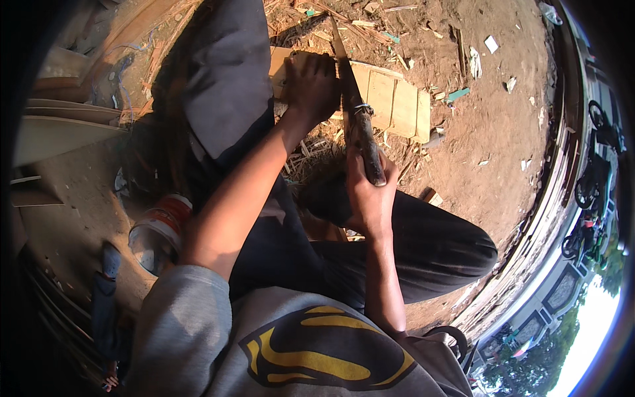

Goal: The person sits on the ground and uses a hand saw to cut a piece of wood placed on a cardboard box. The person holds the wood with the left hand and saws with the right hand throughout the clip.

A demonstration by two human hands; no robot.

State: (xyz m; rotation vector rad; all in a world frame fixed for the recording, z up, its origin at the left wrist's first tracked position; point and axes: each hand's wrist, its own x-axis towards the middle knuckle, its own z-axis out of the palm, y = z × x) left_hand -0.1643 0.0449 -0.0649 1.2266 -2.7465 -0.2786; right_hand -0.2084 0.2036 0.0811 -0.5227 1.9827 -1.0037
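My right hand is closed around the dark, worn handle of a long-bladed knife. Wire or a metal ring binds the handle where the blade begins. The narrow blade points away from me and crosses a pale wooden board; whether its edge is toothed is too small to tell. Just left of the blade, my left hand presses down on the board with its fingers curled over it. Several dark lines run across the board's right part. Shadow hides the left fingertips.
Wood slivers and chips litter the dirt ground around the board. A white and red bucket stands by my left elbow. Curved wooden panels lie at the far left. Another person's foot shows lower left; motorbikes stand at the right.
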